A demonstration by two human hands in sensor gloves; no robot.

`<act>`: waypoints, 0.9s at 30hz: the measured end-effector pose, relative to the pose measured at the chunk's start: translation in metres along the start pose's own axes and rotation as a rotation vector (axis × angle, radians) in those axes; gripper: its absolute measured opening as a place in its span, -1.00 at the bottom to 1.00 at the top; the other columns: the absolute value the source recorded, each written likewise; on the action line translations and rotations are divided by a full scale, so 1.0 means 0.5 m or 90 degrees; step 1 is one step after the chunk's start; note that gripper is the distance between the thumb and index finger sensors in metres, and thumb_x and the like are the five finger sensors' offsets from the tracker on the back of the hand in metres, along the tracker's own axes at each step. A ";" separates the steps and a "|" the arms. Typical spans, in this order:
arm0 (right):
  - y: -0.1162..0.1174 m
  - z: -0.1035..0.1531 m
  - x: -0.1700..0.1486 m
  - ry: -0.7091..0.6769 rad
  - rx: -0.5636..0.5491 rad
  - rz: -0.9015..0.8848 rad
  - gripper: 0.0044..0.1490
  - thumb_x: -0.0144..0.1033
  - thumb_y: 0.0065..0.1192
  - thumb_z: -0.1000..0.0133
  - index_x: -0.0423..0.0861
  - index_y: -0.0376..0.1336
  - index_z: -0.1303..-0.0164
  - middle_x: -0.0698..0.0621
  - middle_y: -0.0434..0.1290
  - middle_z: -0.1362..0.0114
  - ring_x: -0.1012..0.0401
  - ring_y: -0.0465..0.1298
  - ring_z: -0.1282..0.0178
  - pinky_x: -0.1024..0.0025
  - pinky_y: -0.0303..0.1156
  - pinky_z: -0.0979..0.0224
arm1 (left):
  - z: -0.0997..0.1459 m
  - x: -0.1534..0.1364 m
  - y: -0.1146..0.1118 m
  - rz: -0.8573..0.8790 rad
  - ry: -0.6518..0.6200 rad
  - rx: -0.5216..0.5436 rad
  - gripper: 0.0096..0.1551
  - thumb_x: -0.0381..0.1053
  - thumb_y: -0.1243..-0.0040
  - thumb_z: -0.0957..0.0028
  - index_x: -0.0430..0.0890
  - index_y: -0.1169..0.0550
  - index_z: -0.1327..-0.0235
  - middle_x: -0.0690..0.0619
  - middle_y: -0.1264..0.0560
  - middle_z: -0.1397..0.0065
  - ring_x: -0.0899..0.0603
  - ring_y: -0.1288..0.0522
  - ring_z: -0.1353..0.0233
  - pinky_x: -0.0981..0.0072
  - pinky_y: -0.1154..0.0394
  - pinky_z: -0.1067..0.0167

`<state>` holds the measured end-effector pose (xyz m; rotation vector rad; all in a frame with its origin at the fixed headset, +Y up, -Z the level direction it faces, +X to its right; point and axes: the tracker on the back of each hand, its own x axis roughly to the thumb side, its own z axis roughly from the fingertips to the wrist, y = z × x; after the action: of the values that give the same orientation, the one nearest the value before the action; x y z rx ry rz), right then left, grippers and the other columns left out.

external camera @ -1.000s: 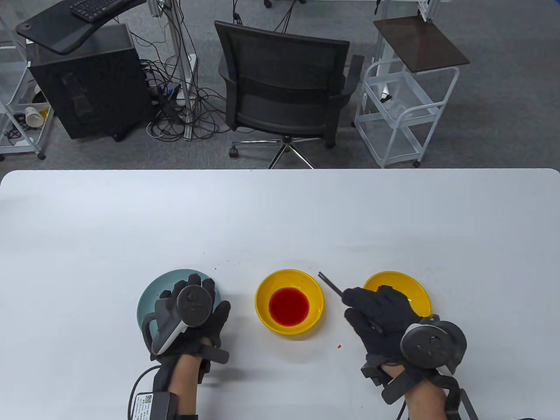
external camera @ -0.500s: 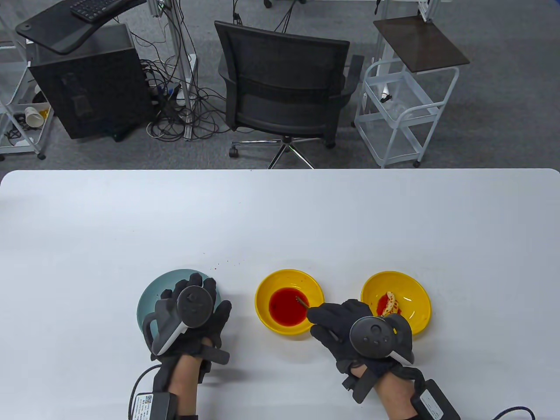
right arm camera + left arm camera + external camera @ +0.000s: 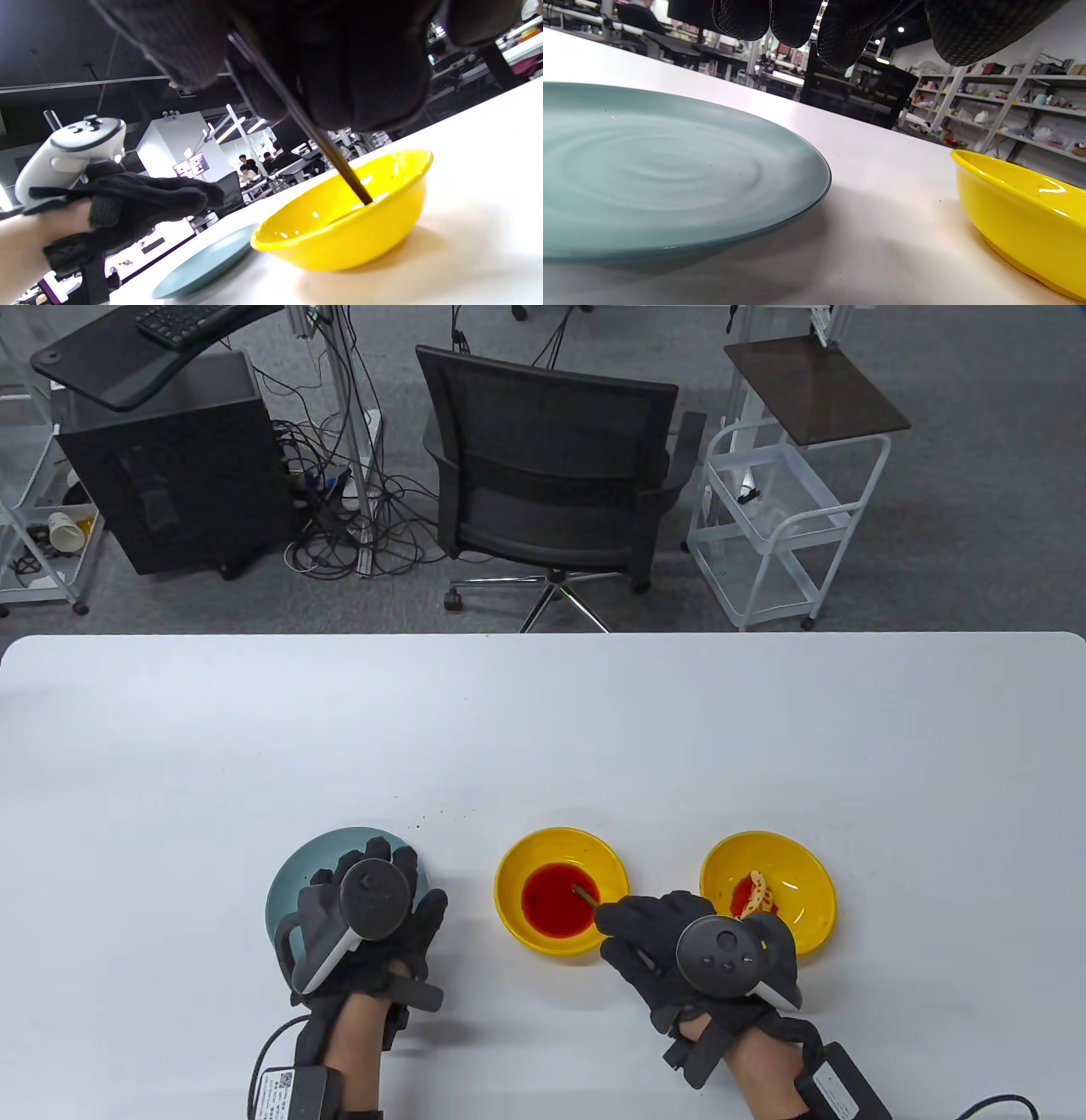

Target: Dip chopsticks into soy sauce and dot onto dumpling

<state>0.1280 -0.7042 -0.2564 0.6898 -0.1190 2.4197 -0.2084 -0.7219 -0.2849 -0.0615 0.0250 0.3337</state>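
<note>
Worktop (image 3: 543, 712): white, it carries three dishes in a row near the person, so each is an easy reach.
Blue-grey plate (image 3: 293, 878): at the left; the left hand (image 3: 365, 925) hangs over it with fingers loosely spread and holding nothing, likely parked out of the way.
Sauce bowl (image 3: 562, 891): the middle yellow bowl, with a pool of red sauce (image 3: 556, 899) at its bottom.
Dumpling bowl (image 3: 768, 891): the yellow bowl at the right, just beside the dipping hand; the dumpling (image 3: 758, 895) lies in it, already red-stained.
Right hand (image 3: 670, 942): its grip is closed round the chopsticks (image 3: 584, 892), slanted down over the rim.
Chopstick tips: in the sauce, so the dip is in hand.
</note>
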 end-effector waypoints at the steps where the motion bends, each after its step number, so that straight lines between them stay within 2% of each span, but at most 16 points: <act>1: 0.000 0.000 -0.001 0.002 0.003 -0.006 -0.31 0.03 0.22 0.01 -0.14 0.42 -0.20 -0.23 0.57 -0.28 -0.13 0.64 -0.04 -0.44 0.29 -0.39 | 0.000 0.000 0.000 0.001 0.000 -0.002 -0.10 0.39 -0.14 -0.02 -0.05 -0.37 -0.55 -0.07 -0.15 -0.69 -0.41 -0.19 -0.64 -0.50 -0.01 -0.44; 16: -0.009 0.002 -0.001 -0.002 -0.004 -0.017 -0.33 0.00 0.25 0.01 -0.15 0.44 -0.17 -0.21 0.60 -0.24 -0.12 0.66 -0.01 -0.44 0.29 -0.39 | 0.001 -0.002 0.002 0.003 0.007 -0.008 -0.10 0.40 -0.14 -0.02 -0.05 -0.37 -0.56 -0.07 -0.15 -0.70 -0.41 -0.19 -0.64 -0.50 -0.01 -0.44; 22: -0.076 0.020 -0.002 -0.012 -0.089 -0.088 -0.35 -0.01 0.28 0.02 -0.11 0.43 -0.19 -0.18 0.59 -0.26 -0.11 0.65 -0.02 -0.44 0.28 -0.40 | 0.001 -0.005 0.004 0.006 0.012 -0.010 -0.10 0.40 -0.14 -0.02 -0.05 -0.37 -0.56 -0.07 -0.15 -0.70 -0.41 -0.19 -0.64 -0.51 -0.01 -0.44; 27: -0.161 0.051 -0.024 0.002 -0.198 -0.142 -0.38 -0.04 0.31 0.02 -0.11 0.45 -0.16 -0.17 0.59 -0.25 -0.11 0.63 -0.02 -0.44 0.26 -0.41 | 0.001 -0.005 0.004 0.009 0.012 -0.010 -0.10 0.40 -0.13 -0.02 -0.05 -0.37 -0.56 -0.08 -0.14 -0.70 -0.41 -0.19 -0.64 -0.51 -0.01 -0.44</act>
<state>0.1947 -0.6520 -0.2466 0.5265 -0.3868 2.1274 -0.2116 -0.7207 -0.2844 -0.0796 0.0413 0.3477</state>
